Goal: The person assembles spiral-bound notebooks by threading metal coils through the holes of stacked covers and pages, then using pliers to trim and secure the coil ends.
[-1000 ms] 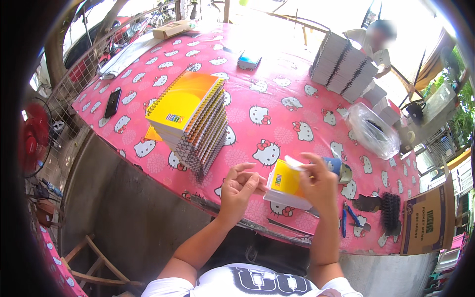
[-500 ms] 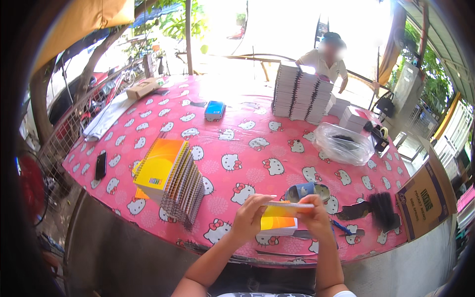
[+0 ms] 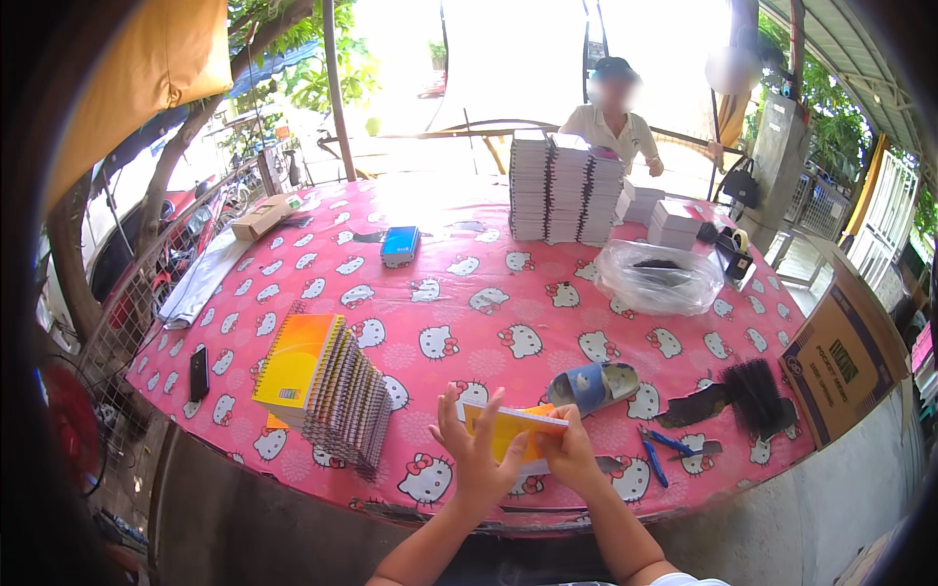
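Note:
Close in front of me, my right hand pinches the right end of a small yellow-and-orange notebook, which is tilted up so its white page edge shows. No wire coil can be made out on it. At its left end my left hand has its fingers spread and raised, with the thumb against the cover. Part of another white-edged pad lies beneath, mostly hidden by my hands. Left of them stands a tall stack of spiral notebooks with yellow-orange covers and coils facing right.
A slipper, blue pliers and black binding coils lie to the right, by a cardboard box. Farther back are a plastic bag, tall paper stacks, a blue notebook stack and a person. A phone lies left.
My left hand has loosened from the notebook and spread its fingers. The notebook has tipped, showing more of its cover, while my right hand keeps its grip. The view has shifted.

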Motion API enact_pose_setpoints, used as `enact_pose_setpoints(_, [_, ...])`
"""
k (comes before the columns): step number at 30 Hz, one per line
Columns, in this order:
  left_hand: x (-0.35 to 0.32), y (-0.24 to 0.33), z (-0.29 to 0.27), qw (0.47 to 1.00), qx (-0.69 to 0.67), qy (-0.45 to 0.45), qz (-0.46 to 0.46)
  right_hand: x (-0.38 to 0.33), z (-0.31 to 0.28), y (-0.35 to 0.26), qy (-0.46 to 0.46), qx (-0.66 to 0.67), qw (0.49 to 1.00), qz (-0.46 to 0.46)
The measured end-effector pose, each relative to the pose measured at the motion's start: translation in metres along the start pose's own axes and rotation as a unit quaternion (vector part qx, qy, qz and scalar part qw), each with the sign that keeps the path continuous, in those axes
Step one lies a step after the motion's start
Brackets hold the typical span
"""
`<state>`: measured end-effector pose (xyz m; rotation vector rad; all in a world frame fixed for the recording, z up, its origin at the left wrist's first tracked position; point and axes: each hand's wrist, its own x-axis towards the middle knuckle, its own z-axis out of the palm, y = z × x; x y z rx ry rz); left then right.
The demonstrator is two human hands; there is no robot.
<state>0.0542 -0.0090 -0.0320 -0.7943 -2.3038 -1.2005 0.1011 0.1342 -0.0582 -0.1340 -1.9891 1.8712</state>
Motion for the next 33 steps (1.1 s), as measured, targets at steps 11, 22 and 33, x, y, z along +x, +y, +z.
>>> enact_pose_setpoints(11, [0.021,0.006,0.012,0.994,-0.036,-0.036,0.092,0.022,-0.205,0.012,0.157,-0.602,0.747,-0.236])
enact_pose_setpoints(22, [0.025,0.002,0.015,0.997,-0.046,-0.008,0.062,-0.01,-0.348,0.022,0.284,-0.644,0.699,0.13])
enact_pose_setpoints(33, [0.026,0.001,0.018,0.997,-0.046,-0.016,0.064,0.007,-0.098,-0.036,-0.012,-0.309,0.946,-0.092])
